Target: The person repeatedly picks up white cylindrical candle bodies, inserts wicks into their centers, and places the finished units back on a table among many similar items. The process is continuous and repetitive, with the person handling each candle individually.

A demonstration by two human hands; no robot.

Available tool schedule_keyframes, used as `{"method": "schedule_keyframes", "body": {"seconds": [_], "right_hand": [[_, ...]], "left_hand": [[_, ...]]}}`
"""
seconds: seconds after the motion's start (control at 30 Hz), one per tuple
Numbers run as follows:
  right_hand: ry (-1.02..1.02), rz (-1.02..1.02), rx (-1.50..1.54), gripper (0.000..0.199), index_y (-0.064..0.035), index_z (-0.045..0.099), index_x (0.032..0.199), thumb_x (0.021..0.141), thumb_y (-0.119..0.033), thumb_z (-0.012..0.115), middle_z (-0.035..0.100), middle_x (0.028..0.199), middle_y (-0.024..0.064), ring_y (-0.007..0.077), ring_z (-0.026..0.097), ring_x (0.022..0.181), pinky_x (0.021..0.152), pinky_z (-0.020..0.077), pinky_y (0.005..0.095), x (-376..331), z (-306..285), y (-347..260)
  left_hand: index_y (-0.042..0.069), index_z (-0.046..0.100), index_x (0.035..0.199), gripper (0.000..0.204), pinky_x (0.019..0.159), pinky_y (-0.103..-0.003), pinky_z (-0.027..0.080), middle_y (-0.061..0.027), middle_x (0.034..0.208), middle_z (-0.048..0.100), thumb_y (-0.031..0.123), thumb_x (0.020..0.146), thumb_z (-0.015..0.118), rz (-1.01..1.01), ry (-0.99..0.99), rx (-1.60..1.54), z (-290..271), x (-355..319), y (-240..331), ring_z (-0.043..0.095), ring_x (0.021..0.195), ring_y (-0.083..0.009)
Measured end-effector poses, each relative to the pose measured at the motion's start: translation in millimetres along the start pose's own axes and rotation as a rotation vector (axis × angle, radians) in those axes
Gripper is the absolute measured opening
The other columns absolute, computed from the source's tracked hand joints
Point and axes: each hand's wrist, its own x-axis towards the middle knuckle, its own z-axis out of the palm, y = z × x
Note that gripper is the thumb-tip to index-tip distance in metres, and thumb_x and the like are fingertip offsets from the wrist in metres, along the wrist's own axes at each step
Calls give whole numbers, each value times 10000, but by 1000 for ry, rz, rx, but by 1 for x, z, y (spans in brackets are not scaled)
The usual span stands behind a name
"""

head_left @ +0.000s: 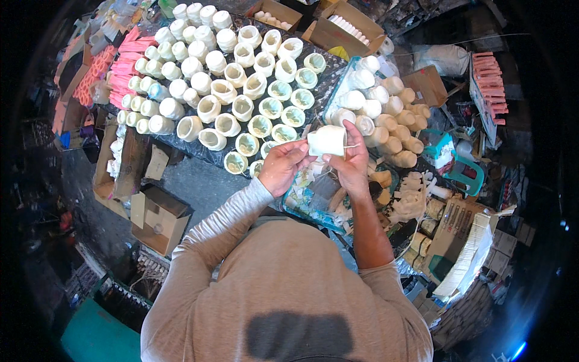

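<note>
Between my hands is a cream-white, cup-shaped piece (327, 141), lying on its side, with a thin cord or strip at its right end. My left hand (281, 167) grips its left end with thumb and fingers. My right hand (352, 161) is closed around the right end, thumb below and fingers behind. Just beyond, rows of similar hollow cups (243, 108) stand on a dark plastic-covered table; some near ones look greenish inside. To the right, white and tan rounded pieces (393, 114) are packed close together. Whether the held piece is hollow cannot be seen.
Below my hands is a teal-edged tray (301, 204) with scraps. Pink pieces (125, 66) lie at the far left, with an open cardboard box (158, 220) nearer. At right are a green plastic stool (467, 175) and another carton (453, 232); boxes (345, 29) stand at the back.
</note>
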Motion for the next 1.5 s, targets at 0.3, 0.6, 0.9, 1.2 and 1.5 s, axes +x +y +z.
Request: {"method": "schedule_keyframes", "body": {"seconds": [0.3,0.6,0.9,1.2,1.5], "right_hand": [[-349,-183,-1036,1096,-41,371,1619,673,-37,925,456,1608,211,317,470,1486,1168,456,418,-10,40,-78],[-659,33,-1170,907,-116,488,1568,759,-179,895,558,1419,184,372,661,1194,1009,551,436,-17,18,-75],[-450,292,-662,737,-12,574,1461,819,-203,881,643,1305,173,237,710,986,801,598,359,-4,-15,-28],[-366,488,-573,449,24,623,1384,944,-40,683,720,1167,129,168,731,816,653,608,312,14,-24,-2],[-81,573,-409,411,-2,602,1355,945,14,587,699,1104,125,237,716,820,699,663,401,147,-69,-6]], "left_hand": [[10,637,1297,395,797,-352,595,-72,1124,749,355,1112,590,-246,-87,-83,-5,3,36,722,970,-169],[48,701,1067,400,498,-255,350,-5,845,685,445,1069,653,-533,-95,236,-20,6,41,551,645,-90],[74,662,1331,465,828,-347,618,-32,1129,762,450,1057,653,-543,-62,243,-19,4,29,725,893,-165],[64,679,1271,537,669,-310,545,-48,1117,757,551,1051,627,-542,-26,215,-38,20,15,708,911,-134],[49,605,1248,535,855,-397,556,-66,1100,643,555,1078,568,-305,223,38,-38,41,24,660,993,-217]]}}
